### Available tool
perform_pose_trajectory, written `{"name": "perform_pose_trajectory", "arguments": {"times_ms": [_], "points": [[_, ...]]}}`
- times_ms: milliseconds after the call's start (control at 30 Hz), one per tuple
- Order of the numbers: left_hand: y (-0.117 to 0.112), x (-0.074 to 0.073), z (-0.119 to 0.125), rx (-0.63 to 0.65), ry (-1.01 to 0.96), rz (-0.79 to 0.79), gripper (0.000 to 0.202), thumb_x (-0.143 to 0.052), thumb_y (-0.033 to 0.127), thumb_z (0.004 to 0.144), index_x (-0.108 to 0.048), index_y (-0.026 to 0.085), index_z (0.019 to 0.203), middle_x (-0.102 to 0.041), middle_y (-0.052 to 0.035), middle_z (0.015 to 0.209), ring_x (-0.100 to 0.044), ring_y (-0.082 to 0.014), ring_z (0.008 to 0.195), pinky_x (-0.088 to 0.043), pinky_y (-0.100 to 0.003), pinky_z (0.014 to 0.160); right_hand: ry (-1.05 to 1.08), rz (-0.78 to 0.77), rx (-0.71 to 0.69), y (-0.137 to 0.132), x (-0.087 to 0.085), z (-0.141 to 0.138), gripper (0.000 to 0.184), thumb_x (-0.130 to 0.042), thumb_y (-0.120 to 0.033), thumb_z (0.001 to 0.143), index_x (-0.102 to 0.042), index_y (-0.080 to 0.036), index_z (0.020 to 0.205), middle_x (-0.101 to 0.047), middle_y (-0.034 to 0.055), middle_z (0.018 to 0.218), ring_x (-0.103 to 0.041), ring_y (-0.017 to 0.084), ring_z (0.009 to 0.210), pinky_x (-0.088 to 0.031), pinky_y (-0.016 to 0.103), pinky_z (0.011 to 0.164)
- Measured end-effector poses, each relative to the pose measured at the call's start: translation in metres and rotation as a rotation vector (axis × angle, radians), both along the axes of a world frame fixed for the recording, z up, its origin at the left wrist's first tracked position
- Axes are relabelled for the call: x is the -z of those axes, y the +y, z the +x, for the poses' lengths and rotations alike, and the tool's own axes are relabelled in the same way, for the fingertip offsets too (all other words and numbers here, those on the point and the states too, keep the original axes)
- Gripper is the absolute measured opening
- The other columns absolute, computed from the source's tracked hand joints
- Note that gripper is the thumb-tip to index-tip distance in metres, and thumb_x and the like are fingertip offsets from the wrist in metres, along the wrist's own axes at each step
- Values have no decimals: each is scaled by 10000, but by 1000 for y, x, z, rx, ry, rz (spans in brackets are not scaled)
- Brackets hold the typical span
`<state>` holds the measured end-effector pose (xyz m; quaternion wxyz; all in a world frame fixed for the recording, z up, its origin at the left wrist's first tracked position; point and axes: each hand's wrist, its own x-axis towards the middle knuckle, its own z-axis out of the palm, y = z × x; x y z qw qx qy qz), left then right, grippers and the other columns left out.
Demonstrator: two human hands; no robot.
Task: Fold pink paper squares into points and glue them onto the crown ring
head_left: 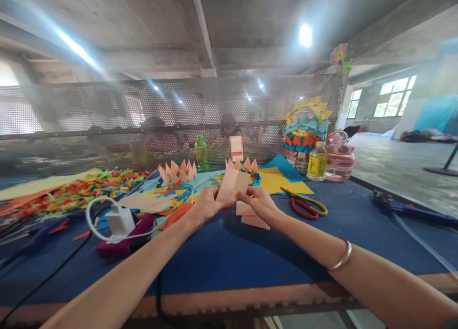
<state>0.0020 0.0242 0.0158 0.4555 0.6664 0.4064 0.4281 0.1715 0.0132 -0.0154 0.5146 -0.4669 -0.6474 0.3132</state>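
Observation:
Between my two hands I hold up a piece of folded peach paper (232, 183) above the blue table. My left hand (207, 205) pinches its lower left side. My right hand (263, 202) grips the lower right edge, thumb and fingers pressed on it. Below, several more peach paper pieces (255, 220) lie flat, partly under my right hand. Behind the held paper stand pointed peach paper shapes (251, 165), half hidden by it. Another group of pointed peach shapes (178, 171) is farther left.
Red-and-yellow scissors (304, 205) lie at right, near yellow paper (286, 181). Bottles (317, 163) and a paper basket (302, 133) stand behind. A glue gun (415, 209) rests far right. At left are a purple power strip (123, 238), a white charger (119, 221) and colourful scraps (103, 190).

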Motion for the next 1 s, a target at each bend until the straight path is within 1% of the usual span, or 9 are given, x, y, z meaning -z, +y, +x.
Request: {"name": "perform_pose_trajectory", "arguments": {"times_ms": [133,233,400,567,700,800,900,1000], "points": [[-4,-2,1,23,-26,-12,317,-863,257,406,-677,159,643,-657,9,569,-587,-155,521,-504,-269,559,79,-31,-60,-2,0,-1,402,-592,-544,723,-662,-149,691,-636,29,652,-550,161,629,-409,287,627],[-4,-2,0,14,-44,-18,345,-866,279,420,-663,156,670,-663,9,590,-599,-156,534,-523,-278,577,110,-18,-47,-2,-2,-1,444,-619,-597,686,-632,-155,642,-585,5,597,-498,139,582,-385,275,593],[1,4,-2,7,-48,-39,424,-870,303,452,-661,133,779,-677,2,642,-614,-153,568,-535,-277,595,116,21,25,0,-3,1,412,-680,-564,649,-587,-163,627,-529,-31,580,-449,113,575,-363,254,589],[6,8,-3,10,-32,-60,460,-883,302,439,-652,124,795,-676,6,647,-607,-143,547,-528,-267,573,101,23,49,1,0,1,381,-660,-531,666,-566,-168,599,-484,-35,568,-409,110,572,-329,256,582],[6,9,-3,21,-27,-57,426,-876,321,468,-644,121,765,-675,-2,630,-612,-143,546,-523,-263,571,99,29,56,2,1,2,364,-628,-518,699,-569,-171,608,-492,-28,585,-420,119,587,-325,263,597],[5,8,-2,34,-36,-51,421,-871,330,478,-637,118,756,-674,-8,617,-614,-142,543,-520,-258,566,93,28,49,2,2,2,353,-600,-507,726,-608,-162,650,-527,-12,609,-452,132,612,-333,269,611],[4,7,-2,42,-52,-36,432,-866,319,485,-633,116,785,-673,-9,622,-617,-145,535,-525,-265,563,91,28,48,2,1,2,355,-585,-500,743,-634,-153,685,-553,-2,633,-475,139,636,-347,275,630],[4,8,-2,46,-69,-11,446,-858,316,504,-633,116,833,-675,-9,645,-628,-157,552,-537,-284,580,95,33,51,1,0,2,361,-585,-509,746,-622,-156,682,-548,-9,634,-476,137,637,-356,275,640]]}}
